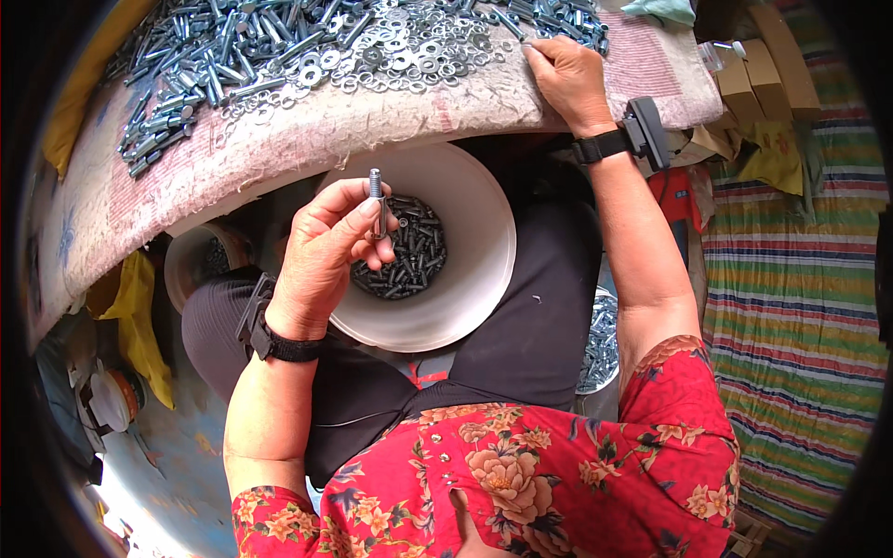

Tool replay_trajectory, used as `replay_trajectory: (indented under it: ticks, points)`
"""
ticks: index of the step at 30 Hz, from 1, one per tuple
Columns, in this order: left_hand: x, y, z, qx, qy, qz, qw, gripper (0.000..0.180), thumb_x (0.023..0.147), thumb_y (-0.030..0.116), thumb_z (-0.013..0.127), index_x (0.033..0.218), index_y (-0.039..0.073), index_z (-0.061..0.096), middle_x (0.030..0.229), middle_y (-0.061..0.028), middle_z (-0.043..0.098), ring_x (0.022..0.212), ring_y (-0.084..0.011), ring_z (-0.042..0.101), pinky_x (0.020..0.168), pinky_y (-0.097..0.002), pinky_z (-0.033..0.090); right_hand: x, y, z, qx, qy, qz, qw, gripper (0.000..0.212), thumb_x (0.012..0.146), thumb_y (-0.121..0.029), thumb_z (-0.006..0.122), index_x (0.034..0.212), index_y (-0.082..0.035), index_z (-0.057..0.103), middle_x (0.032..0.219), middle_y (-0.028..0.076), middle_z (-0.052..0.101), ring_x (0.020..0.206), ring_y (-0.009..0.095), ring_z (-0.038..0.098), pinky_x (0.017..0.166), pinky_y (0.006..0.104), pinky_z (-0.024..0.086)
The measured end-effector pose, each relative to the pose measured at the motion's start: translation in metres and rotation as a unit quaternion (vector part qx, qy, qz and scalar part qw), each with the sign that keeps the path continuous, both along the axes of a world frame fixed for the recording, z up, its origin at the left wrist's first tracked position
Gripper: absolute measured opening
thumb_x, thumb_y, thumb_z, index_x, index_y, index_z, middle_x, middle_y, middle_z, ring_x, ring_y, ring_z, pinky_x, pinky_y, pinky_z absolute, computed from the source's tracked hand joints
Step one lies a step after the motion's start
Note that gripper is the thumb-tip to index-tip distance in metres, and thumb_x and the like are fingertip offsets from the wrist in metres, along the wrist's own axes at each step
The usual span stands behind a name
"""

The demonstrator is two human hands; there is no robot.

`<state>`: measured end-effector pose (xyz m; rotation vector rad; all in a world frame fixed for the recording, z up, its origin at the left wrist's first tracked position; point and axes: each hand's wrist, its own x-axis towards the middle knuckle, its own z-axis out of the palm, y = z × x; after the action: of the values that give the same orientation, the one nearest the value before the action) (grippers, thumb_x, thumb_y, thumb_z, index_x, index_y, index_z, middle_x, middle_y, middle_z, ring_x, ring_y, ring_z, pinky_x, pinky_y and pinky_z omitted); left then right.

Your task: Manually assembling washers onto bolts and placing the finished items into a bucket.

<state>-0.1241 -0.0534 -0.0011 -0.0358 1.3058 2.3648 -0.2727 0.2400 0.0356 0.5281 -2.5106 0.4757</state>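
Left grip (326,232) closed around 1 upright bolt (376,189), threaded end (375,177) above grip; right grip (571,82), hold unclear.

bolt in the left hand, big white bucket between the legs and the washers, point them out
Bolt (376,185), head view: threaded upper end.
White bucket (481,232), head view: bare inner wall, right side.
Washers (395,60), head view: middle of their pile.

no readable text, labels, or numbers
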Motion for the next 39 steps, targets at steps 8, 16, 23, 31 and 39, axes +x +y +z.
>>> replay_trajectory:
  ticks: [8, 16, 23, 31, 39]
  points:
    - [0.0, 0.002, -0.002, -0.01, 0.007, -0.006, 1.0, 0.02, 0.092, 0.014, 0.053, 0.108, 0.003, 0.057, 0.083, -0.0088, 0.063, 0.059, -0.0104, 0.06, 0.049, -0.0167, 0.048, -0.004, -0.013, -0.01, 0.082, -0.01, 0.016, 0.996, 0.013, 0.078, -0.019, 0.066, 0.079, -0.006, 0.068, 0.076, 0.01, 0.064, 0.07, 0.028, 0.062, 0.062, 0.0343, 0.049]
    - [-0.001, 0.006, -0.003, -0.043, 0.029, 0.0, 0.999, 0.02, 0.09, 0.014, 0.056, 0.108, 0.004, 0.058, 0.085, -0.0079, 0.064, 0.062, -0.0097, 0.06, 0.052, -0.0176, 0.046, -0.005, -0.031, -0.01, 0.122, -0.004, -0.012, 0.992, 0.015, 0.081, -0.023, 0.06, 0.08, -0.008, 0.06, 0.075, 0.011, 0.061, 0.07, 0.032, 0.06, 0.06, 0.0398, 0.047]
    - [-0.004, 0.015, -0.007, -0.082, 0.076, 0.007, 0.994, 0.023, 0.089, 0.013, 0.058, 0.11, 0.003, 0.057, 0.089, -0.0052, 0.063, 0.068, -0.0072, 0.058, 0.057, -0.0179, 0.044, 0.036, -0.045, 0.003, -0.146, -0.072, 0.072, 0.984, 0.008, 0.083, -0.011, 0.059, 0.085, -0.005, 0.063, 0.075, 0.01, 0.064, 0.067, 0.024, 0.063, 0.06, 0.0305, 0.048]
    - [0.0, 0.032, -0.008, -0.137, 0.19, 0.035, 0.972, 0.021, 0.085, 0.009, 0.062, 0.106, 0.003, 0.061, 0.087, -0.0005, 0.063, 0.07, -0.005, 0.055, 0.062, -0.0193, 0.045, 0.135, -0.092, -0.005, -0.408, -0.347, 0.194, 0.822, 0.02, 0.09, -0.011, 0.057, 0.103, 0.001, 0.064, 0.083, 0.002, 0.064, 0.072, 0.006, 0.055, 0.063, 0.0199, 0.046]
    - [-0.002, 0.035, -0.01, -0.273, 0.371, 0.135, 0.877, 0.022, 0.079, 0.005, 0.065, 0.101, 0.005, 0.063, 0.085, -0.0063, 0.062, 0.071, -0.0115, 0.059, 0.064, -0.0225, 0.047, 0.146, -0.104, -0.004, -0.62, -0.44, 0.208, 0.615, 0.028, 0.091, -0.01, 0.053, 0.117, 0.003, 0.053, 0.068, -0.003, 0.05, 0.055, 0.001, 0.04, 0.046, 0.0165, 0.033]
